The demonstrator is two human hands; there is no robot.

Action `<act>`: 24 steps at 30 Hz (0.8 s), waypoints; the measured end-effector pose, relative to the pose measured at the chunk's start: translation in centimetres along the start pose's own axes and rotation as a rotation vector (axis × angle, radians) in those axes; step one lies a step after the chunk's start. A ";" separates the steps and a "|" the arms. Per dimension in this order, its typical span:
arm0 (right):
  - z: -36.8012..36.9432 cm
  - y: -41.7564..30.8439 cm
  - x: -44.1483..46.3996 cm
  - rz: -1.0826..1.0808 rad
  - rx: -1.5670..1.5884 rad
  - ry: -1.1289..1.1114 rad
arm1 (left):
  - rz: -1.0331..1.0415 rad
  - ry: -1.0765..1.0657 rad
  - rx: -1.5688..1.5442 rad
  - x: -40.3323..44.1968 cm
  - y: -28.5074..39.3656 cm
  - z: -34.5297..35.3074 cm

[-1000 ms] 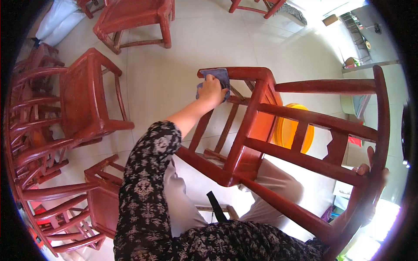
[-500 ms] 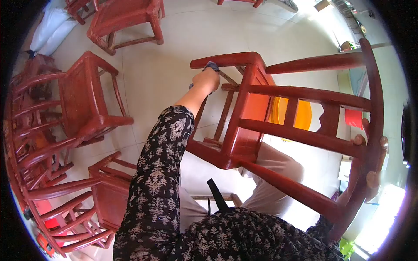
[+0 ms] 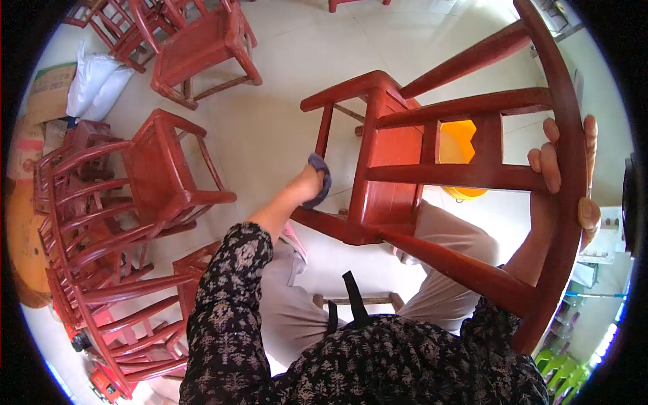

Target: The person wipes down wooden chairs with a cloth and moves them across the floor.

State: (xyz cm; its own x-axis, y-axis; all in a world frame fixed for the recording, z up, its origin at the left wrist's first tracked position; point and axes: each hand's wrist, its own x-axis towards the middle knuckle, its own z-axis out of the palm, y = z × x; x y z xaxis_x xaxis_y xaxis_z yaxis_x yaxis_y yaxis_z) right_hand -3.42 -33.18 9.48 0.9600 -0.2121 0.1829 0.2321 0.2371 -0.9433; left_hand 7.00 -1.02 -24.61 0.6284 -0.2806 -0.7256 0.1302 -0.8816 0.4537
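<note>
On the left, glossy red wooden chairs (image 3: 162, 165); here's the left hand (image 3: 307, 187), bunched round a soft blue-grey cloth (image 3: 325, 185) by the legs of a tipped, slatted red wooden chair (image 3: 432, 175), centre; and right, the right hand (image 3: 551, 170) clamps its smooth, curved top rail (image 3: 572, 135).

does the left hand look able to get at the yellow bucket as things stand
Probably not: the left hand holds a cloth, and the tilted red chair appears to stand between it and the yellow bucket, so it would likely have to go around.
</note>
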 end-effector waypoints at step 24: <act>-0.1 0.1 1.0 0.068 0.111 -0.079 | 0.127 0.394 0.279 5.9 11.1 -6.4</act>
State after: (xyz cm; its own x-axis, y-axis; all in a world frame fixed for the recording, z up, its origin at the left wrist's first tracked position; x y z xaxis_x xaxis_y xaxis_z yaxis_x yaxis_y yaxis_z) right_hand -2.42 -33.44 9.60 0.9825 -0.1179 0.1445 0.1774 0.3528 -0.9187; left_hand 17.05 -9.99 -20.53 0.8752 -0.2746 -0.3983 -0.1422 -0.9329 0.3308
